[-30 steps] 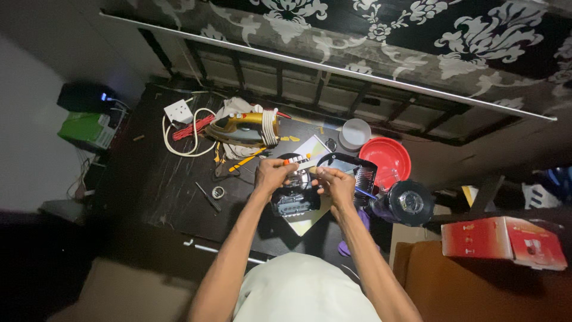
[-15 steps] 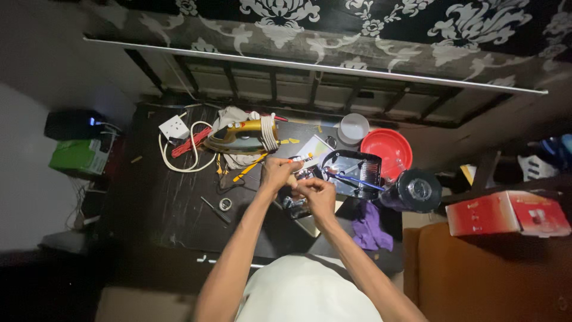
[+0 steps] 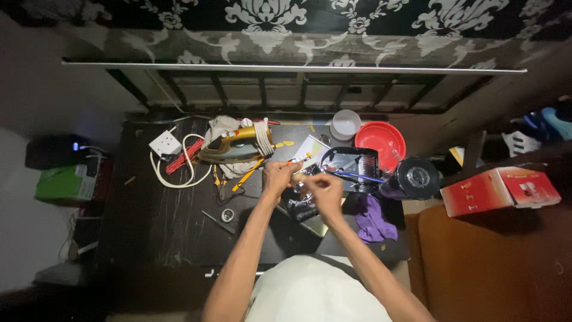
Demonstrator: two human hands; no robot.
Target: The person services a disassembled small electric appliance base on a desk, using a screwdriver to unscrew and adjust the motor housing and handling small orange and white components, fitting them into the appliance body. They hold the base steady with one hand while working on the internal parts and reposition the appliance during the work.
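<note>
hands: left hand [image 3: 279, 176] and right hand [image 3: 322, 189] have drawn closer — both pinching a small metal part [image 3: 300, 185], likely | part: above dark table [image 3: 149, 232], beside iron [image 3: 238, 146] | work continues

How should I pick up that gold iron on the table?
Hold the gold-coloured clothes iron by the long handle along its top, coming down from above. It seems to lie flat with the handle up, and its white cord is wound round the right end, so the middle of the handle is probably the clearest, safest part to grip.
</note>
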